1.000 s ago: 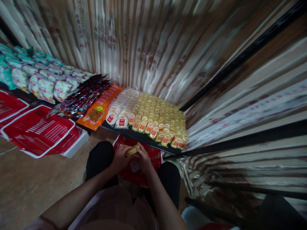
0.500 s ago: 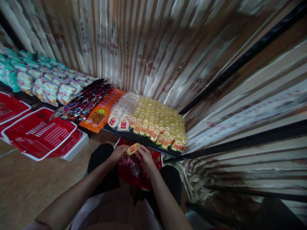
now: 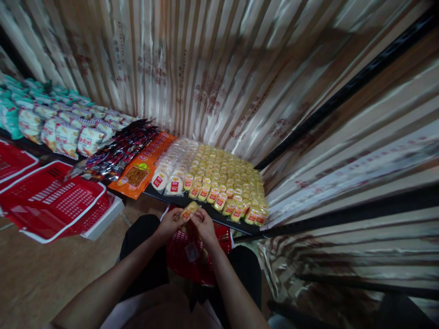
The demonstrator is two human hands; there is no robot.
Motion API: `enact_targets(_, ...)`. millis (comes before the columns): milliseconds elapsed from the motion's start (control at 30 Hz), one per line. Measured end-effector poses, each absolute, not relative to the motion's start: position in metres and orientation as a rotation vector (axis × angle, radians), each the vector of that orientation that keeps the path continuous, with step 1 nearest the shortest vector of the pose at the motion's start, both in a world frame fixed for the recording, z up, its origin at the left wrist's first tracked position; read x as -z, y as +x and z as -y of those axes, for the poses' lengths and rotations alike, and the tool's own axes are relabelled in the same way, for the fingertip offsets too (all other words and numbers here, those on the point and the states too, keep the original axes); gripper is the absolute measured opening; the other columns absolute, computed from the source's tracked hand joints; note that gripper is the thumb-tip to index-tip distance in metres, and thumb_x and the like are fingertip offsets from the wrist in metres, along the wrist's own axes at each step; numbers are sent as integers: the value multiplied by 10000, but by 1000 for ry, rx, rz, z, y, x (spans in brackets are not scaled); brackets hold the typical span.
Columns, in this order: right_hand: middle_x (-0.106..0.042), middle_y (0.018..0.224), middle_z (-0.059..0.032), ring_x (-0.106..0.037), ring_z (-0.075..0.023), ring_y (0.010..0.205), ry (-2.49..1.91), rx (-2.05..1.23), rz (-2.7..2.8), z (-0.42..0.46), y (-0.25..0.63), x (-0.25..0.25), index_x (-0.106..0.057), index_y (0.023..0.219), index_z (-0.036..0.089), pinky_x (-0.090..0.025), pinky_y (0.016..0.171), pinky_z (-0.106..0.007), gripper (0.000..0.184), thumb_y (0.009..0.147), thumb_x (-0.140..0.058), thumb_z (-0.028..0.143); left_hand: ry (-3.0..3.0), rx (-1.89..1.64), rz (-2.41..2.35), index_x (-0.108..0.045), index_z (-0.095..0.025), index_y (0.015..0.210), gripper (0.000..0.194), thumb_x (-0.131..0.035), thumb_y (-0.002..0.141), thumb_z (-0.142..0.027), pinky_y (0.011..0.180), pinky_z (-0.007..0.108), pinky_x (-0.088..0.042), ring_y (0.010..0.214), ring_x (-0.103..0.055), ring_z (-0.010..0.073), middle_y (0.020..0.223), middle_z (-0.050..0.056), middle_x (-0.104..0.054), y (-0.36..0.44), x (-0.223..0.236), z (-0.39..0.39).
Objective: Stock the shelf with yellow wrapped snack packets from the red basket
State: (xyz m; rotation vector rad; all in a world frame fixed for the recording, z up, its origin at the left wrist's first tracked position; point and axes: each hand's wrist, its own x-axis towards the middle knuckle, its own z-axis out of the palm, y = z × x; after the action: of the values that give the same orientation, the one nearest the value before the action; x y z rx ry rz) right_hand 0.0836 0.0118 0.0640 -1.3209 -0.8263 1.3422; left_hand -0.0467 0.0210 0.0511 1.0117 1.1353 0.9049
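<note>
Head view, and I'm watching a seated person bending over with both bare hands meeting above the lap. The left hand [image 3: 170,224] is curling its fingers nearly closed around one end of a small yellow packet [image 3: 190,209], while the right hand [image 3: 206,226] is pinching the other end between thumb and bent fingers. The packet is tilting, its right end higher, with reddish print showing.

Reckoning from that packet, a red basket [image 3: 176,246] is sitting at six o'clock, below the hands and between the dark-clad knees, with a small clear item [image 3: 191,252] lying inside it. A black shelf [image 3: 244,227] is running just beyond the fingers. Rows of yellow packets [image 3: 226,176] are filling its end at two o'clock, and round white packets [image 3: 174,185] are lining up beside them at eleven. Toward ten o'clock, an orange bag [image 3: 135,176] is lying with one corner overhanging the edge, then a heap of dark shiny packets [image 3: 123,148], then white bags [image 3: 66,139] and teal bags [image 3: 10,119] are standing farther off. At nine, another red basket [image 3: 58,201] is resting near a white box [image 3: 106,219]. A striped curtain [image 3: 192,68] is hanging at twelve.
</note>
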Motion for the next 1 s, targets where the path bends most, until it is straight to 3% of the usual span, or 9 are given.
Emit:
enact_targets(100,-680,807,-6,-626,-152,740,-1315,-1274,926,-20,81,-59,-606,850,218,-490,720,-285,308,577,-710,319,1171,-885,-1225,-600,-146,956,301,-582,695,-294,641,257,-465,702,-586,152,807,32,-636,-44,-55,-27)
enact_targets(200,-666,784,13,-598,-140,703,-1364,-1163,1038,-32,80,-63,-619,871,239,-488,703,-282,256,622,-665,279,1517,-927,-1455,-599,-194,1044,336,-588,717,-272,815,294,-447,912,-566,184,992,51,-597,-47,-68,-35)
enact_targets(267,-658,766,27,-579,-140,681,-1420,-1083,1118,-42,80,-68,-628,884,259,-486,690,-284,251,635,-652,270,1668,-939,-1565,-565,-219,1124,392,-588,736,-269,845,299,-431,938,-554,185,1074,58,-560,-49,-77,-42)
enact_targets(467,-663,867,3,-587,-159,763,-1459,-970,1285,-75,75,-80,-632,964,264,-481,716,-291,311,654,-625,237,1543,-890,-1534,-580,-149,994,237,-544,776,-234,684,261,-447,665,-543,132,848,34,-599,-49,-80,-76)
enact_targets(567,-654,958,-43,-598,-165,770,-1501,-890,1331,-76,75,-78,-600,1073,237,-485,718,-300,356,720,-575,280,1527,-950,-1584,-569,-138,975,213,-547,772,-199,726,271,-445,758,-563,152,879,50,-601,-48,-75,-87)
enact_targets(767,-662,934,-63,-609,-195,843,-1560,-795,1335,-61,86,-57,-634,1019,225,-470,806,-325,298,750,-532,302,1749,-947,-1690,-555,-143,996,208,-533,791,-167,841,335,-441,931,-554,206,970,91,-577,-38,-72,-94)
enact_targets(1000,-649,944,-60,-613,-178,802,-1481,-882,1273,-63,95,-43,-622,1057,243,-492,806,-323,322,767,-512,330,1716,-993,-1740,-443,-137,1161,350,-492,816,-172,825,358,-462,949,-557,214,1088,124,-523,-24,-74,-96)
